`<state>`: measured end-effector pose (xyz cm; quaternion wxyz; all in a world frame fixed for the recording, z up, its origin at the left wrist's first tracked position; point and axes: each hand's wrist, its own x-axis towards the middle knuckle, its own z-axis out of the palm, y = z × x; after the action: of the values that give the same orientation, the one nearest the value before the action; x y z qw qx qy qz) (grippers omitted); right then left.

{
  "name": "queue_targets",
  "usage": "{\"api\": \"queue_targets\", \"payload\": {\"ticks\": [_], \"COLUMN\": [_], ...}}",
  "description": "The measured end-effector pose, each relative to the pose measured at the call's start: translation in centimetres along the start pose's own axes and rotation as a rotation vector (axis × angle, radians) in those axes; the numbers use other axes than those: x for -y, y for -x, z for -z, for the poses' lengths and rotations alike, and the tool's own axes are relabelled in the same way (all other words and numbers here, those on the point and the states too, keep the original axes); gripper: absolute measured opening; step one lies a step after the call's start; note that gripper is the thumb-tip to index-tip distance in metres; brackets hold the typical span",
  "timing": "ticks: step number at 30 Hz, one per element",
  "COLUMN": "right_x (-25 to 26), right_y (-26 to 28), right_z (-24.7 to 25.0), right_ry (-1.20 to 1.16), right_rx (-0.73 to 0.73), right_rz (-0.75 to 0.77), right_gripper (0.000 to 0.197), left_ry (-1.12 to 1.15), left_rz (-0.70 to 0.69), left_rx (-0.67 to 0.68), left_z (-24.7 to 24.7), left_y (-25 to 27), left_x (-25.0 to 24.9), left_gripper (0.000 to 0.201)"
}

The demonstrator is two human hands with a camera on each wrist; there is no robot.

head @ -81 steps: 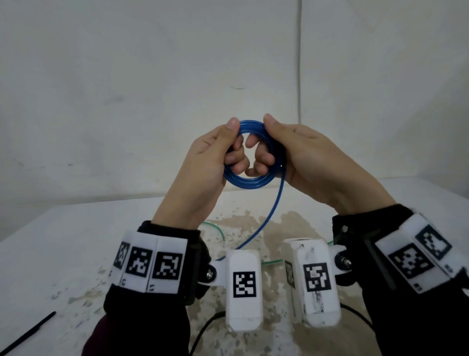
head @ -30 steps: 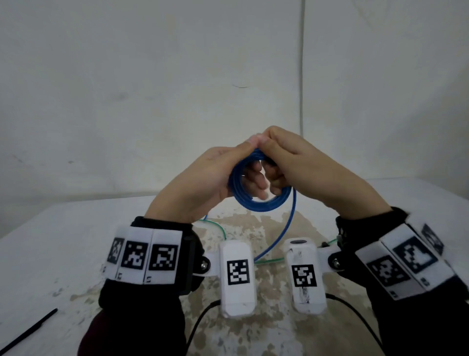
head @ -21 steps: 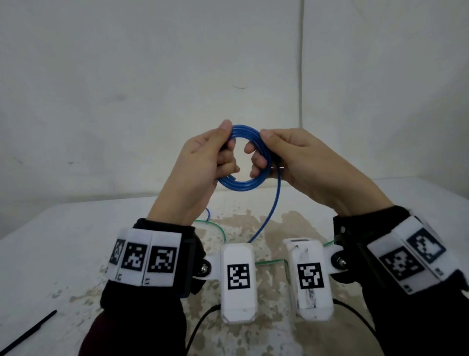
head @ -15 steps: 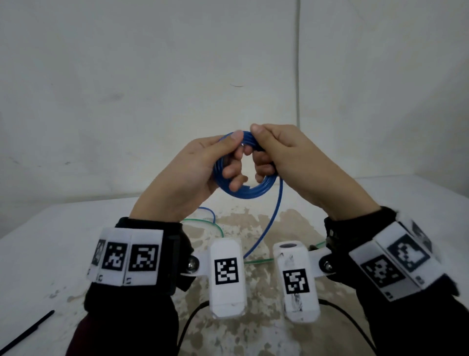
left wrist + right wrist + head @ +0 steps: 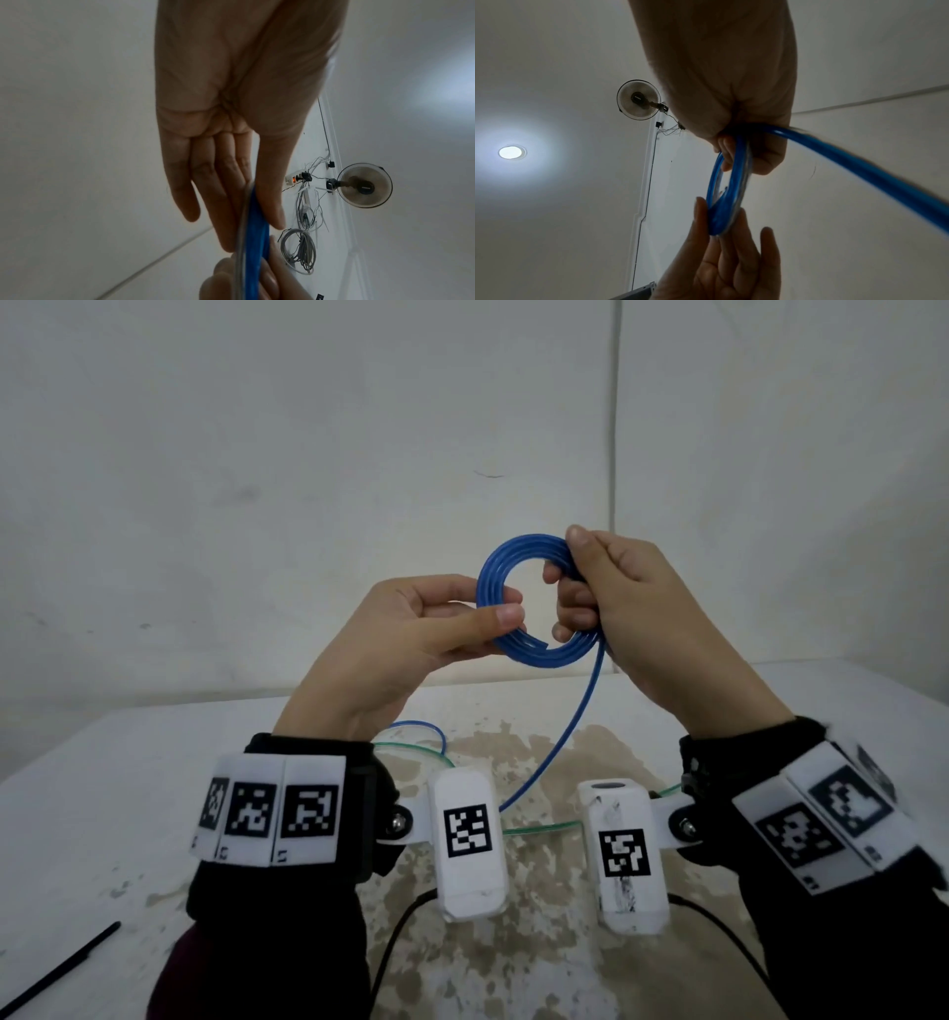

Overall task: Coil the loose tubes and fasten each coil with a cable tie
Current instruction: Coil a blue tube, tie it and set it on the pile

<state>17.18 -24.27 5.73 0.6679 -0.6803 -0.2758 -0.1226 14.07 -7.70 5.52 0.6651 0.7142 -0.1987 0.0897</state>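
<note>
Both hands pinch the blue tube [image 5: 536,603] coil, left hand [image 5: 411,634] at nine o'clock, right hand [image 5: 631,608] at two; winding unfinished, slack tail next.

The right hand [image 5: 731,85] grips a coil of glossy blue plastic tube [image 5: 727,188] at its top, a loose length trailing right. The left hand [image 5: 729,270] pinches the coil's bottom. A round wall fan [image 5: 638,99] and a lit ceiling lamp [image 5: 510,152] show behind.

The head view looks forward and down from close above — both wrist views look up from below, sharing the blue tube coil [image 5: 534,603] at frame centre.
</note>
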Motion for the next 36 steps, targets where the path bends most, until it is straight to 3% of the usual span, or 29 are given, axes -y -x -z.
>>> {"api": "queue_targets", "payload": {"ticks": [6,10,14,17,21,26,31,36], "right_x": [-0.1,0.1,0.3,0.1,-0.2,0.1,0.4,0.3], "right_y": [0.0,0.4,0.7,0.7,0.4,0.3,0.4,0.5], "right_z": [0.5,0.6,0.0,-0.6,-1.0,-0.6,-0.1,-0.5], "right_ry": [0.086,0.205,0.259,0.180,0.022,-0.183,-0.175,-0.069], "right_rx": [0.043,0.164,0.251,0.243,0.140,0.202,0.192,0.210], "right_rz": [-0.012,-0.044,-0.076,-0.064,-0.069,-0.129,-0.102,-0.096], "right_gripper": [0.038,0.025,0.011,0.013,0.028,0.041,0.037,0.038], "left_ry": [-0.063,-0.045,-0.022,-0.018,0.081,0.166,0.240,0.057], "left_rz": [0.059,0.136,0.213,0.148,-0.020,-0.110,-0.001,0.018], "left_rx": [0.048,0.102,0.161,0.136,-0.066,-0.112,0.067,0.123], "left_z": [-0.2,-0.4,-0.8,-0.9,-0.7,-1.1,-1.2,-0.8], "left_y": [0.0,-0.1,-0.1,-0.2,-0.5,-0.7,-0.8,-0.4], "left_x": [0.2,0.0,0.0,0.0,-0.1,-0.1,-0.2,-0.1], "left_gripper": [0.013,0.036,0.045,0.041,0.039,0.041,0.040,0.040]}}
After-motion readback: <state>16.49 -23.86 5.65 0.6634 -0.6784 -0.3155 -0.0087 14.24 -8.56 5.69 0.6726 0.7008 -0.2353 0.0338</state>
